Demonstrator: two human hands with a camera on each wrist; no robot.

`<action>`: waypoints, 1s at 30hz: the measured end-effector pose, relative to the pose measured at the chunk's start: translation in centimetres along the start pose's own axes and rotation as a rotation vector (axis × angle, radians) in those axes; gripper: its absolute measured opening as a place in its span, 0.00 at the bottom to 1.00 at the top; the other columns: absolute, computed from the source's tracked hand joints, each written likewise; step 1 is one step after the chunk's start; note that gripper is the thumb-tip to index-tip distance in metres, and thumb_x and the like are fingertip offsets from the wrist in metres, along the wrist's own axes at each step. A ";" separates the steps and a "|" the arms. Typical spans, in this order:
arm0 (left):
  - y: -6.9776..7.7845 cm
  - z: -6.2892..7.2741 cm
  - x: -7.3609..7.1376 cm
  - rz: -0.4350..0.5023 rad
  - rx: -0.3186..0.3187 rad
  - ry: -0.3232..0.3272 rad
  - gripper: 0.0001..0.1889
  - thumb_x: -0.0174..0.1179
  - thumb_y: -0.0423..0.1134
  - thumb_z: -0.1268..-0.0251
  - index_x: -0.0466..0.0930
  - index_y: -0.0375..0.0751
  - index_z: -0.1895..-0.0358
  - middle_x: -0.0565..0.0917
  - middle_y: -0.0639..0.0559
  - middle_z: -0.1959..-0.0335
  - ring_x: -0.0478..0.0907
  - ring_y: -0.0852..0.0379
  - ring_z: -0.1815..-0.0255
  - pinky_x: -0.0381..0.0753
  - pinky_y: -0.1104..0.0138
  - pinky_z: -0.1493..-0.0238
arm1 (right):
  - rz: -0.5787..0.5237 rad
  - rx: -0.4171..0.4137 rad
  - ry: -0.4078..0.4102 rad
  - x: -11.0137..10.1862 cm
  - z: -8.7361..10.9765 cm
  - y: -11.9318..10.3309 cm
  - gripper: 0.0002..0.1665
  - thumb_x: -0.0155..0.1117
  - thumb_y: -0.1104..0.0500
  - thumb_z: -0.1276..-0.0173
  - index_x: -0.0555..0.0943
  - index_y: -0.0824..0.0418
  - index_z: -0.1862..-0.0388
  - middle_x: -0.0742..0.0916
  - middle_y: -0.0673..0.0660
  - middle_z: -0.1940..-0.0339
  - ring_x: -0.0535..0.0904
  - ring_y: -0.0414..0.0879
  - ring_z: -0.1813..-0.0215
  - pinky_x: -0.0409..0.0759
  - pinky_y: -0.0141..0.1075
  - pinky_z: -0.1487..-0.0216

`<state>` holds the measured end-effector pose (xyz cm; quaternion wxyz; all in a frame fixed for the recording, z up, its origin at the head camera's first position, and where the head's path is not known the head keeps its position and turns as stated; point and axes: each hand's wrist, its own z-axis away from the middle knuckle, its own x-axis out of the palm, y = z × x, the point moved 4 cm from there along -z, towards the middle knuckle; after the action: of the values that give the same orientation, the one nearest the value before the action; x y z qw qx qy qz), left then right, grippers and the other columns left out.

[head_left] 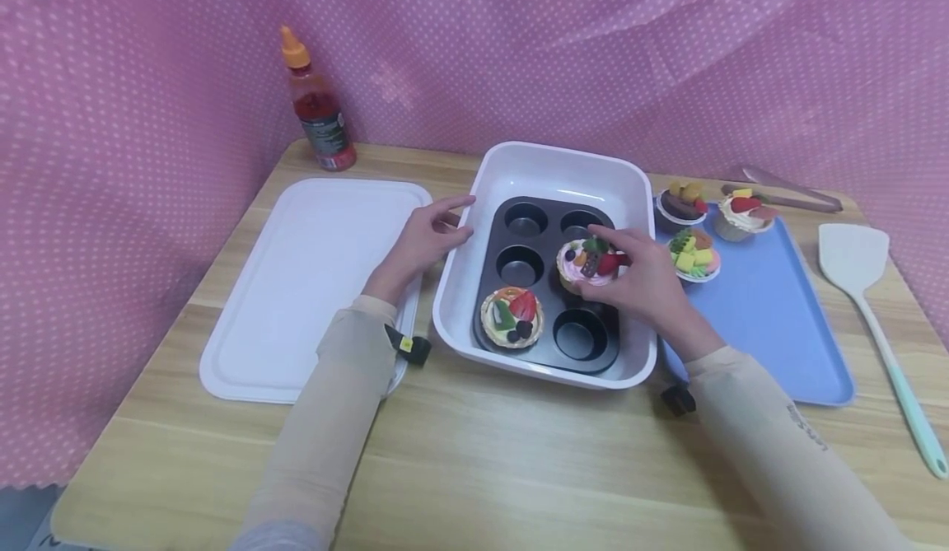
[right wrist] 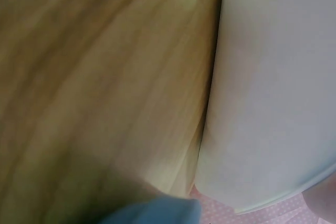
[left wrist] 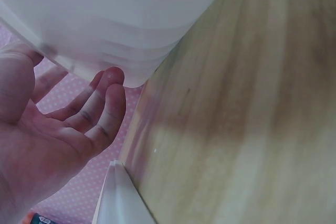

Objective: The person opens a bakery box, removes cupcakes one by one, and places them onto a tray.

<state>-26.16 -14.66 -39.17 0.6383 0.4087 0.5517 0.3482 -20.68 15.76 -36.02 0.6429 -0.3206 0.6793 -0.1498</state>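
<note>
My right hand (head_left: pixel 643 281) pinches a pink-cream cupcake (head_left: pixel 578 264) topped with fruit, thumb at its near side and fingers at its far side. It sits over the middle right cup of a dark muffin tin (head_left: pixel 550 242). That tin lies inside a white basin (head_left: pixel 461 320). A fruit-topped tart (head_left: pixel 511 318) occupies the tin's near left cup. At the basin's left rim is my left hand (head_left: pixel 428 234), fingers loosely bent; the left wrist view shows its fingertips (left wrist: pixel 113 75) beside the basin's outer wall (left wrist: pixel 131 30). The right wrist view shows mostly basin wall and table.
Right of the basin, a blue tray (head_left: pixel 771 320) bears several cupcakes (head_left: pixel 695 254). Metal tongs (head_left: pixel 793 197) lie behind it, a spatula (head_left: pixel 863 287) to its right. A white board (head_left: pixel 311 279) lies left, with a sauce bottle (head_left: pixel 320 114) behind. Pink cloth (head_left: pixel 519 57) backs the wooden table (head_left: pixel 474 460).
</note>
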 end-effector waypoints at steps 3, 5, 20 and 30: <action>0.1 0.0 0.0 0.001 -0.005 -0.003 0.27 0.64 0.41 0.31 0.73 0.61 0.29 0.82 0.44 0.44 0.80 0.48 0.47 0.80 0.57 0.44 | 0.009 -0.014 0.017 0.0 0.1 0.0 0.47 0.83 0.51 0.50 0.76 0.54 0.30 0.82 0.62 0.45 0.75 0.54 0.51 0.78 0.43 0.57; 0.1 0.1 -0.1 0.003 -0.013 -0.002 0.27 0.63 0.41 0.31 0.73 0.62 0.30 0.82 0.45 0.44 0.80 0.49 0.47 0.81 0.58 0.45 | 0.004 -0.028 0.026 0.0 0.1 -0.1 0.47 0.83 0.51 0.51 0.76 0.54 0.30 0.82 0.62 0.46 0.74 0.54 0.52 0.76 0.41 0.58; -0.1 -0.1 0.1 0.011 -0.004 -0.013 0.28 0.64 0.41 0.31 0.73 0.62 0.29 0.82 0.43 0.44 0.81 0.48 0.47 0.83 0.60 0.50 | -0.189 0.049 0.052 -0.8 0.2 0.3 0.46 0.83 0.48 0.47 0.74 0.58 0.31 0.82 0.63 0.37 0.82 0.57 0.46 0.81 0.56 0.39; -0.1 0.0 -0.1 -0.001 -0.017 -0.007 0.27 0.64 0.42 0.31 0.73 0.64 0.30 0.82 0.45 0.46 0.80 0.49 0.47 0.83 0.59 0.50 | -0.213 -0.098 0.187 -2.9 0.9 -0.8 0.40 0.83 0.57 0.49 0.80 0.55 0.34 0.85 0.58 0.42 0.78 0.38 0.52 0.81 0.30 0.41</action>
<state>-26.18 -14.78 -39.25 0.6439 0.4040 0.5467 0.3511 -19.72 17.18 -33.40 0.5408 -0.4068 0.7048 -0.2130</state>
